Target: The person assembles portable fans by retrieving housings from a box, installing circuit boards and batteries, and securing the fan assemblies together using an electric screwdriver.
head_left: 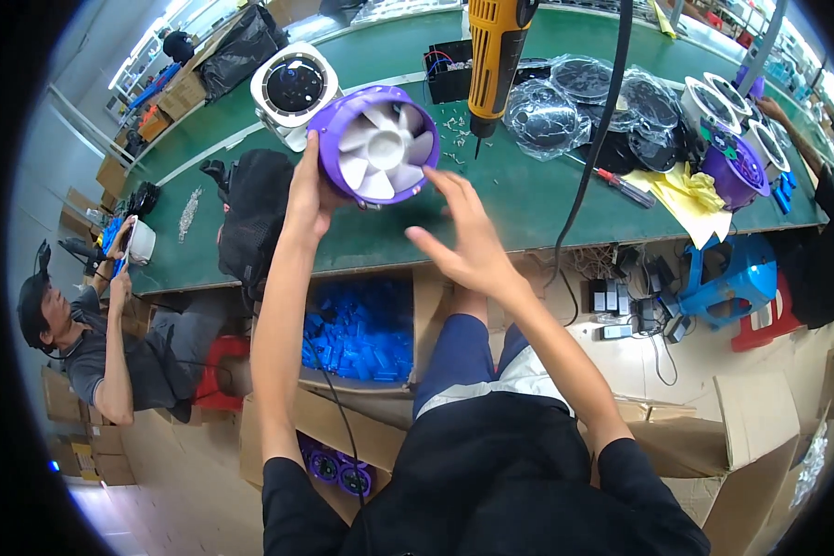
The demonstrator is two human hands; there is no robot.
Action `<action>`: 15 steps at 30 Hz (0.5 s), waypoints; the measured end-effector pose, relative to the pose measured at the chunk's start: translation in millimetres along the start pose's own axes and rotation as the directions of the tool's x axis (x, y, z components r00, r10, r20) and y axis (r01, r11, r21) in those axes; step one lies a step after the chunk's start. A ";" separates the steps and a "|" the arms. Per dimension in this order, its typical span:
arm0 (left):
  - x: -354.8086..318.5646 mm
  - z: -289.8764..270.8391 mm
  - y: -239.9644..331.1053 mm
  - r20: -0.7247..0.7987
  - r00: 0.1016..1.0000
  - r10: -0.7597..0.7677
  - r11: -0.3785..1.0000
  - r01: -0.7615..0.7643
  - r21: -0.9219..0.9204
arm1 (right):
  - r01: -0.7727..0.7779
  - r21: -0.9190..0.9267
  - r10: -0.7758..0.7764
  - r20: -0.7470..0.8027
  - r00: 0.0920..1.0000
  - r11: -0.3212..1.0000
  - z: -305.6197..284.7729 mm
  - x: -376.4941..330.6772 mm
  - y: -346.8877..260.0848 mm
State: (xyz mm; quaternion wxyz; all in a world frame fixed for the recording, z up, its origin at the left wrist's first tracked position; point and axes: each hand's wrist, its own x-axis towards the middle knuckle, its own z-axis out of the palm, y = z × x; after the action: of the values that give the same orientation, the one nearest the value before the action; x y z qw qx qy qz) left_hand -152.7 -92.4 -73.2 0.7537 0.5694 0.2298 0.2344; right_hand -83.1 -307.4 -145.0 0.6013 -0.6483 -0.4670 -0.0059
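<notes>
My left hand [308, 196] grips the left side of a round purple fan housing [385, 148], its thumb along the rim. White fan blades and a hub inside the housing face up toward me. It is held above the green workbench [528, 208]. To the right of the housing is my right hand [468, 239], open with fingers spread; its fingertips come close to the lower right rim, and I cannot tell whether they touch. Just behind the housing stands a white casing [296, 88] with a dark round face. A yellow power screwdriver [499, 65] hangs bit down beyond my right hand.
Loose screws [456, 130] lie under the screwdriver. Wrapped black discs [579, 107], a red-handled screwdriver [625, 187] and another purple housing [734, 176] are at right. A black bag [255, 213] sits left. Below is a box of blue parts [366, 347]. A co-worker [111, 343] works at left.
</notes>
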 end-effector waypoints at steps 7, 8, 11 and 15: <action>15.9 -33.0 -41.8 0.107 0.973 -0.203 0.976 0.210 -0.063 | 0.081 -0.209 -0.112 -0.141 0.984 0.975 29.3 54.6 -7.2; 11.6 -31.8 -43.8 0.086 0.970 -0.229 0.973 0.227 0.032 | 0.050 -0.242 -0.089 -0.150 0.985 0.969 29.5 58.5 -3.8; 13.4 -39.3 -34.0 0.086 0.952 -0.295 0.915 0.256 0.313 | 0.004 -0.207 -0.042 -0.178 0.983 0.978 21.0 59.3 10.8; 12.7 -38.1 -16.4 0.031 0.982 -0.185 0.623 0.093 0.776 | 0.006 -0.277 -0.033 -0.091 0.995 0.961 17.3 55.3 7.2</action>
State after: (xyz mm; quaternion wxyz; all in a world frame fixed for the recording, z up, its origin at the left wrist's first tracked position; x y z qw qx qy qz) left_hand -164.6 -59.9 -99.4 0.4651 0.8288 0.3102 0.0237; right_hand -57.0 -259.6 -123.9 0.5265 -0.7202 -0.4389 -0.1077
